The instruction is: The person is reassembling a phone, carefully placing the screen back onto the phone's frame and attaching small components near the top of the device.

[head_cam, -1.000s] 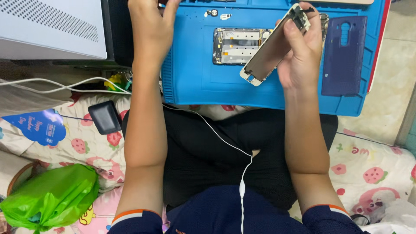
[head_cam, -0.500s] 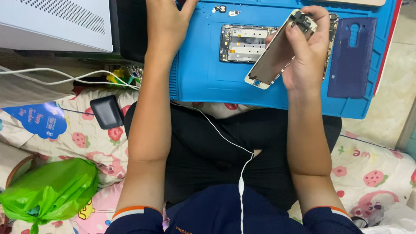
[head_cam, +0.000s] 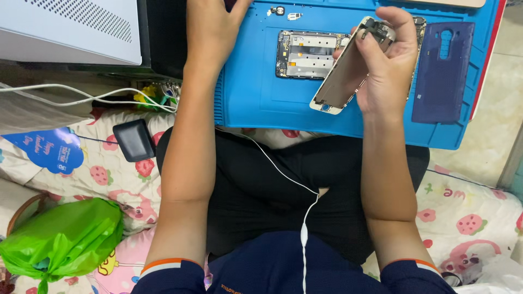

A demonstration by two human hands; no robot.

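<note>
Gripping a phone screen panel (head_cam: 343, 81), right hand (head_cam: 384, 71) curls closed.

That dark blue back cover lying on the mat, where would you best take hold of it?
By its long edges, coming from above. The dark blue back cover lies flat on the blue mat, thin and wide, so pinch it across its width. Its right edge is free; the right hand and phone screen panel crowd the left.

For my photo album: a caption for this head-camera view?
Right hand holds a phone screen panel over a blue mat; left hand reaches forward.
</note>
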